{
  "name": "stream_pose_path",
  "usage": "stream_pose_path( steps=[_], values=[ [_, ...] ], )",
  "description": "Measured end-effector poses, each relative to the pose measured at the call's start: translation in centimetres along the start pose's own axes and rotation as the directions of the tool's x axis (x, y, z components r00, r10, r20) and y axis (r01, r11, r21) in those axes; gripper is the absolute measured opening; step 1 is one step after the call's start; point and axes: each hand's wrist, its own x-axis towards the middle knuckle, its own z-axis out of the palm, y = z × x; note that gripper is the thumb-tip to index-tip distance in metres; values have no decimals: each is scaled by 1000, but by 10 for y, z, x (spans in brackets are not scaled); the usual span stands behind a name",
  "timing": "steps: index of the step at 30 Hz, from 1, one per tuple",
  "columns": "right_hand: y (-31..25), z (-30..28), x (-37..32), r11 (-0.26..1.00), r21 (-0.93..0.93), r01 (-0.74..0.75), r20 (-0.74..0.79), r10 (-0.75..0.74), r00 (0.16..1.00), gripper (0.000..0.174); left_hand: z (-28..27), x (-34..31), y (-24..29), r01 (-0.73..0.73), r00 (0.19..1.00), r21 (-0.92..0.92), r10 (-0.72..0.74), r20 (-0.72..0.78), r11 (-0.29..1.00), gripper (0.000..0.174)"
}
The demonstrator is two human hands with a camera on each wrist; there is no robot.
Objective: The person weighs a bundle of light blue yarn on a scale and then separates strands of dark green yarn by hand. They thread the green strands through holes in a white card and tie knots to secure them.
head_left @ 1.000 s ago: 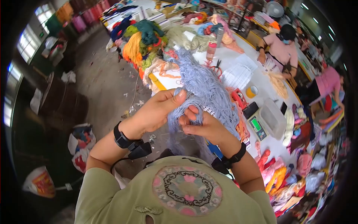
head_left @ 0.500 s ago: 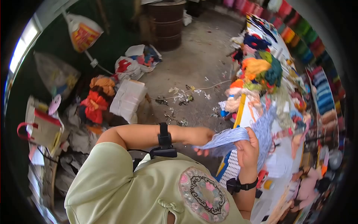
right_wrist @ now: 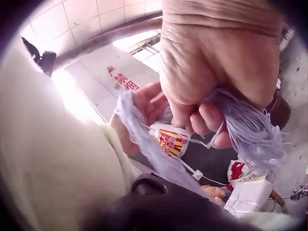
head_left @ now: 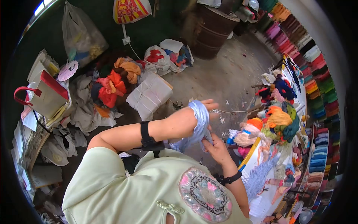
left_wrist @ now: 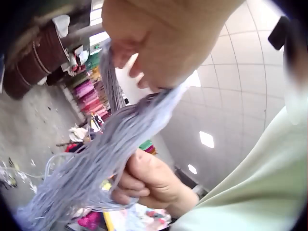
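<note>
A hank of pale blue yarn (head_left: 201, 118) passes over my left hand (head_left: 179, 121) in the head view. The fingers of that hand stretch out beyond the loop. Just below and to the right, my right hand (head_left: 220, 151) grips strands of the same yarn between curled fingers and thumb. In the left wrist view, loose strands (left_wrist: 91, 168) spread downward past the right hand (left_wrist: 149, 180). From the right wrist, a bunched end of yarn (right_wrist: 252, 132) sticks out of the right fist, while another length lies across the left hand (right_wrist: 149, 103).
A larger heap of blue yarn (head_left: 259, 177) lies on the white table (head_left: 263, 205) at right, near a pile of coloured yarn (head_left: 278, 117). Floor items include a tied white bundle (head_left: 150, 95), red and orange yarn (head_left: 112, 87) and a rusty drum (head_left: 212, 31). Bags hang along the wall.
The view has swung left, away from the table. Both hands have carried the blue hank off the table's side. The yarn now loops over the left hand, whose fingers have straightened.
</note>
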Motion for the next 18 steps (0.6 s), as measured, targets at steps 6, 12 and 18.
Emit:
stream_pose_path(
  steps=[6, 12, 18],
  values=[
    [-27, 20, 69, 926, -366, 93, 37, -86, 996, 17, -26, -36, -63, 256, 463, 400, -475, 748, 880, 26],
    [-26, 10, 99, 934, -330, 133, 109, -103, 989, 15, -49, -23, -79, 974, 223, -213, -153, 963, 83, 20],
    [-11, -30, 115, 959, -267, 95, 72, -78, 994, 18, 31, -20, -78, 857, 514, -479, -230, 826, 192, 18]
  ],
)
